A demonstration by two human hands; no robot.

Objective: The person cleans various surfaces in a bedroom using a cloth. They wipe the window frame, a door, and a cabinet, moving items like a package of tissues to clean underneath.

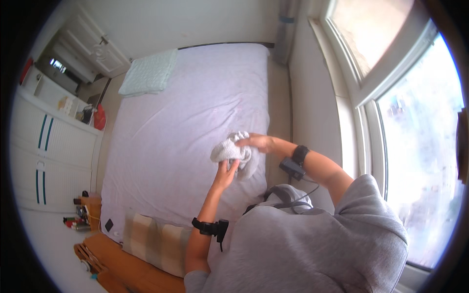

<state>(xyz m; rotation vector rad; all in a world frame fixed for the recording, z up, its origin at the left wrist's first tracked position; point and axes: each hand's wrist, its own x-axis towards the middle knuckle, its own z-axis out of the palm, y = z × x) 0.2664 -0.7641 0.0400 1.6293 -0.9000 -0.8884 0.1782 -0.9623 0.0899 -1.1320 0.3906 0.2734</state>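
Observation:
A bunched light grey cloth (226, 151) with a nubby, towel-like surface is in both my hands, above the right side of the bed (161, 132). From below, my left hand (225, 177) grips its near edge, with thumb and fingers pressed into the folds. My right hand (260, 142) comes in from the right and closes on the cloth's upper right part. Its fingertips are partly sunk in the folds. Part of the cloth hangs down at the right, beside my left fingers. Whether it is one piece or more, I cannot tell.
A folded pale green blanket (149, 73) lies at the bed's far left corner. Near the headboard (132, 263) rests a checked pillow (154, 244). White cabinets (58, 151) line the left, and a window (415, 132) with a sill is close on my right.

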